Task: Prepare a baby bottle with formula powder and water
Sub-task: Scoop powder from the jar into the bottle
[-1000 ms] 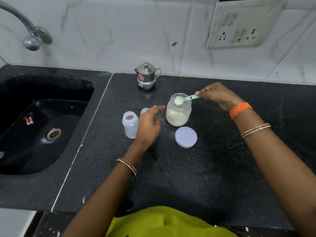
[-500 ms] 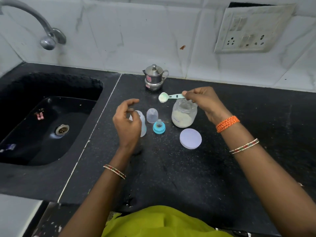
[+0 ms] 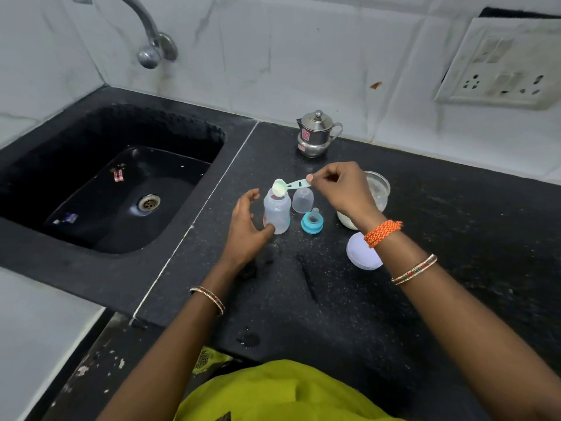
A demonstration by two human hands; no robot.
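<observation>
A clear baby bottle [image 3: 277, 212] stands open on the black counter [image 3: 334, 299]. My right hand [image 3: 343, 189] pinches the handle of a pale green scoop [image 3: 287, 186] heaped with white powder, tilted right over the bottle's mouth. My left hand [image 3: 246, 229] cups the bottle's left side, thumb at its base and fingers spread, just touching. Behind my right wrist stands the open glass jar of formula powder [image 3: 376, 192], partly hidden. The clear bottle cap [image 3: 302, 199] and the blue ring with its teat [image 3: 312, 221] sit right of the bottle.
The jar's white lid [image 3: 362, 253] lies flat near my right wrist. A small steel pot [image 3: 317, 135] stands at the back wall. A black sink [image 3: 115, 189] with a tap [image 3: 151, 47] is on the left. A switch panel [image 3: 501, 65] is on the wall at right.
My right hand has carried the full scoop leftwards from the jar to above the bottle's mouth. My left hand has moved from the jar side to the bottle's left side.
</observation>
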